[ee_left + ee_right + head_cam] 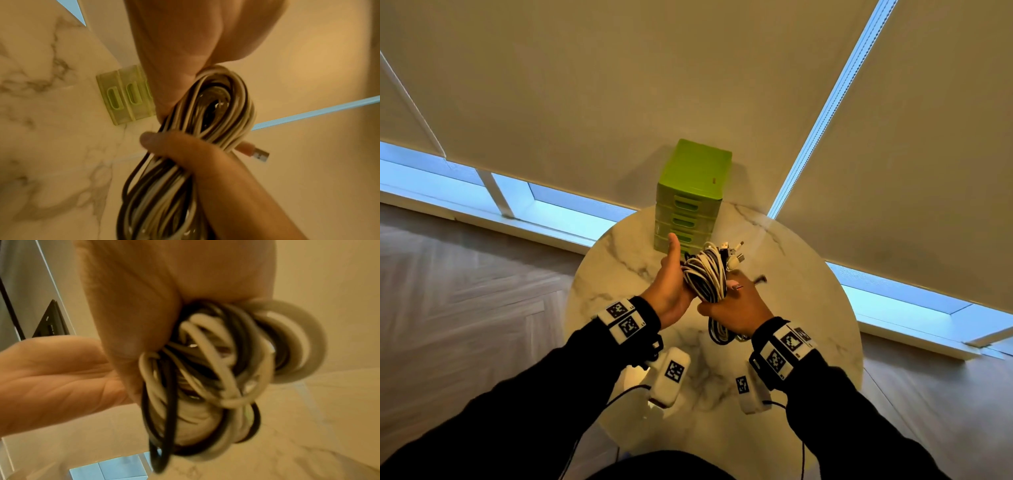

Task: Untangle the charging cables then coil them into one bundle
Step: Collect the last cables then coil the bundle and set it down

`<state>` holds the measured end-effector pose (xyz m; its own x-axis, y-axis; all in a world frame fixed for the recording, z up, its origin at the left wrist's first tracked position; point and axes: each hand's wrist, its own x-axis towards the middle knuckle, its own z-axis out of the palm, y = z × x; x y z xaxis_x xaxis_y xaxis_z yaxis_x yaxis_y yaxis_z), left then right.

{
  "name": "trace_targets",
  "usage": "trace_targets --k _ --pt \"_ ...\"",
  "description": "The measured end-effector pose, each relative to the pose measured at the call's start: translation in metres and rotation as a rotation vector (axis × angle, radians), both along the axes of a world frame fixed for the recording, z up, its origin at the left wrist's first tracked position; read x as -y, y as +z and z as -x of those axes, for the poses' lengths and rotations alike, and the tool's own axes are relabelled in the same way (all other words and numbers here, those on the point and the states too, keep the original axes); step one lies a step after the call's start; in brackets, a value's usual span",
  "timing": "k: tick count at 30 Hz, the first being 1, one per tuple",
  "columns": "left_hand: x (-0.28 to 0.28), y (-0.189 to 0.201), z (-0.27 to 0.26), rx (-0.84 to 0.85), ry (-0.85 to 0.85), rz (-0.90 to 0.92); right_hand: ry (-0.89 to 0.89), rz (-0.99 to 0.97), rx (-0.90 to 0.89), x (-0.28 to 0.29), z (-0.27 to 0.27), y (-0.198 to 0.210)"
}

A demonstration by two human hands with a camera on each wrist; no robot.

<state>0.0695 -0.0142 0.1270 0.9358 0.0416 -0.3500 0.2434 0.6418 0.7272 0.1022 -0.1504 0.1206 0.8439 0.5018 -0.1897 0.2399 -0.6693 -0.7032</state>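
Right hand (736, 310): nearest item, grip clenched around the middle of the cable bundle (707, 277), thumb crossing the strands in the left wrist view. Fingers hidden behind the coil.

Left hand (671, 281): palm flat against the bundle's left flank, thumb raised and straight, fingers extended behind the loops; grip released, a bracing contact only, so far as the head view shows.

Cable bundle: white and dark strands together in one elongated coil, held above the worktop (808, 274), touching nothing else. Long axis runs away from the person and upward; upper loops rise past the right grip, lower loops hang below it toward the wrist. Connector ends (732, 253) project loose at the far upper right; one pink-bodied plug (254, 151) juts out beside the right thumb.

Relation governing the next move, by judgement: loose ends lie beyond and right of the holding grip, nearer the left hand's free fingers.

Green drawer unit (691, 195): on the worktop, just behind the hands.
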Motion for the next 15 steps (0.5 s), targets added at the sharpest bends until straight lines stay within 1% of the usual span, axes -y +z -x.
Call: trace_targets --k 1,2,4,5,6,7,9,10,11,13,14,15 --pt "0.000 0.001 -0.001 -0.016 0.006 -0.009 -0.025 -0.015 -0.038 0.001 0.000 0.001" --pt "-0.002 -0.002 -0.004 -0.039 0.023 -0.033 -0.046 0.035 -0.056 0.002 -0.001 0.001" --pt "-0.005 -0.004 -0.006 -0.059 0.041 -0.074 0.001 0.295 -0.006 0.004 -0.002 -0.002" --pt "-0.006 -0.005 -0.007 -0.056 0.045 -0.076 0.005 0.365 -0.005 0.004 -0.003 -0.003" --pt "-0.005 -0.005 -0.007 -0.043 0.034 -0.077 -0.019 0.349 -0.058 0.004 -0.003 -0.004" --pt "-0.003 -0.002 -0.007 -0.034 0.026 -0.068 -0.054 0.232 -0.154 0.005 -0.005 -0.006" --pt "-0.002 0.005 -0.005 -0.005 -0.008 -0.080 -0.145 -0.154 -0.367 0.009 -0.005 -0.012" --pt "-0.001 0.008 -0.005 0.006 -0.025 -0.085 -0.183 -0.317 -0.462 0.010 -0.005 -0.014" --pt "-0.002 0.012 -0.003 0.008 -0.026 -0.107 -0.209 -0.440 -0.530 0.012 -0.004 -0.014" --pt "-0.007 0.008 -0.002 -0.009 -0.077 -0.146 -0.261 -0.581 -0.591 0.012 -0.002 -0.015" --pt "-0.011 0.002 -0.002 -0.014 -0.120 -0.204 -0.299 -0.620 -0.599 0.011 -0.003 -0.016" --pt "-0.014 -0.007 0.000 -0.018 -0.178 -0.304 -0.346 -0.649 -0.601 0.010 -0.004 -0.017"
